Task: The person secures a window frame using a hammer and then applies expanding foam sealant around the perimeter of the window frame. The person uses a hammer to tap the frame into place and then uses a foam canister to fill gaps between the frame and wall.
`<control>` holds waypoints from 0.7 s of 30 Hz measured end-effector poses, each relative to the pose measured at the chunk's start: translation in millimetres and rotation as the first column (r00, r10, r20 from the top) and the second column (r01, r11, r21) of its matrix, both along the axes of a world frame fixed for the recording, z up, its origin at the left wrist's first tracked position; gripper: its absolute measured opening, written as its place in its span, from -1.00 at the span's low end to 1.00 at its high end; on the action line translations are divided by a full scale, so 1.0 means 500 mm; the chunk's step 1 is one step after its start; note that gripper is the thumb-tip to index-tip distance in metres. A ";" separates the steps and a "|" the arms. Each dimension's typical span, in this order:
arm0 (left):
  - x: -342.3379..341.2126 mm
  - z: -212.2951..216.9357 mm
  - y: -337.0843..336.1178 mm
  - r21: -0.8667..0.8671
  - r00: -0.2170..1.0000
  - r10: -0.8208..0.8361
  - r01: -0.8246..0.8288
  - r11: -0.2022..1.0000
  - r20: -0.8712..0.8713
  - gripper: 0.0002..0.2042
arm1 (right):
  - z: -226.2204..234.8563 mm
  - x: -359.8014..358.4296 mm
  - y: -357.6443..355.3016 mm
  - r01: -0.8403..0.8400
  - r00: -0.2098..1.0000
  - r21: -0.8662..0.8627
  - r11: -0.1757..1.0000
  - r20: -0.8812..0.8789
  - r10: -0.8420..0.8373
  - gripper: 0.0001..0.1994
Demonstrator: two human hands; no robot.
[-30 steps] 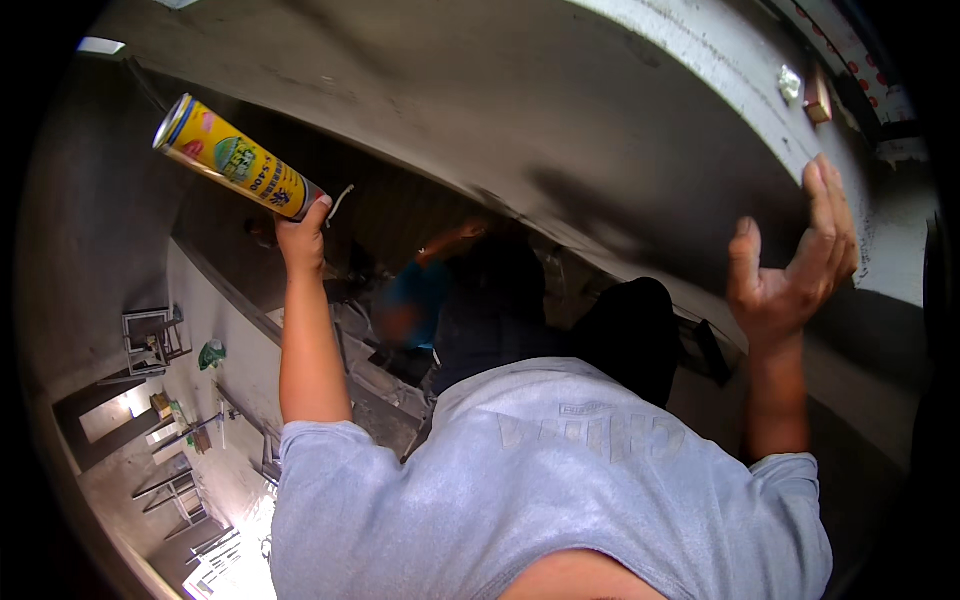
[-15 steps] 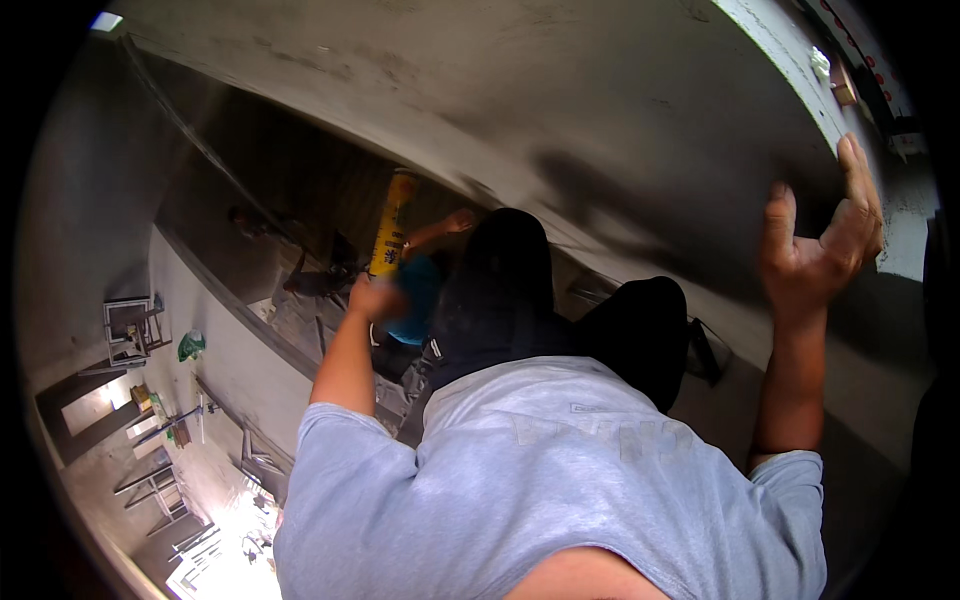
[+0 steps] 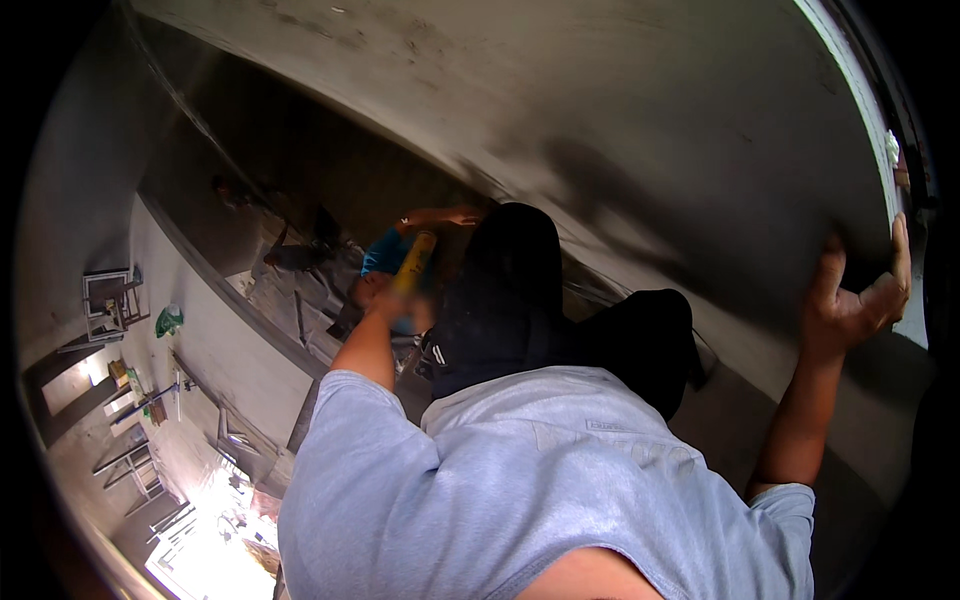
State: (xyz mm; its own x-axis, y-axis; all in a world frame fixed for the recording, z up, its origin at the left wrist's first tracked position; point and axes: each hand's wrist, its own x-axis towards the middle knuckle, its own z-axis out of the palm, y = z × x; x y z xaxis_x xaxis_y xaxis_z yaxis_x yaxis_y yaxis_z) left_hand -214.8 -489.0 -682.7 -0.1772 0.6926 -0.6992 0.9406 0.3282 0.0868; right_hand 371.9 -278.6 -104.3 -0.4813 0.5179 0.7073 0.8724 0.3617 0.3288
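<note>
My left hand (image 3: 392, 303) reaches down in front of me and grips a yellow spray can (image 3: 416, 260), which looks blurred. Just below the can is another person in a blue shirt (image 3: 383, 254), with one hand (image 3: 452, 215) held out near the can's top. My right hand (image 3: 852, 303) is raised at the right, fingers spread and pressed flat against a large grey wall panel (image 3: 640, 110). My grey shirt (image 3: 540, 490) and dark trousers (image 3: 520, 300) fill the middle of the view.
Far below at the left stand metal window frames (image 3: 107, 300) and a green bag (image 3: 168, 320) against a pale wall. A bright opening (image 3: 205, 560) glows at the lower left. The panel's pale edge (image 3: 880, 130) runs along the right.
My left hand has brought the can down from high at the upper left to the middle, close to the person below. My right hand has slid rightward along the panel.
</note>
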 end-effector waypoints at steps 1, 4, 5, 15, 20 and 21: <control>-0.001 0.003 -0.003 0.029 0.999 -0.009 0.010 1.000 -0.044 -0.25 | -0.003 0.001 -0.001 0.015 1.000 0.006 1.000 0.011 -0.015 -0.37; 0.003 0.040 0.028 -0.073 0.944 -0.224 0.212 0.974 -0.241 -0.28 | -0.006 0.004 -0.002 0.031 0.999 -0.003 1.000 0.035 -0.031 -0.37; 0.036 0.110 0.057 -0.123 0.926 -0.250 0.223 0.967 -0.284 -0.23 | -0.009 0.011 -0.002 0.028 0.999 -0.002 1.000 0.033 -0.028 -0.38; 0.017 -0.063 0.027 -0.531 0.994 0.112 -0.085 0.843 0.018 -0.29 | -0.012 0.006 -0.004 0.044 0.999 -0.015 0.999 0.026 -0.044 -0.36; 0.012 0.008 0.075 -0.266 0.950 -0.238 0.181 0.947 -0.201 -0.49 | -0.008 -0.013 -0.017 0.061 0.997 -0.016 0.998 0.047 -0.060 -0.34; 0.012 0.030 0.080 -0.178 0.918 -0.292 0.251 0.952 -0.269 -0.53 | -0.013 -0.020 -0.024 0.075 0.996 -0.006 0.997 0.041 -0.074 -0.33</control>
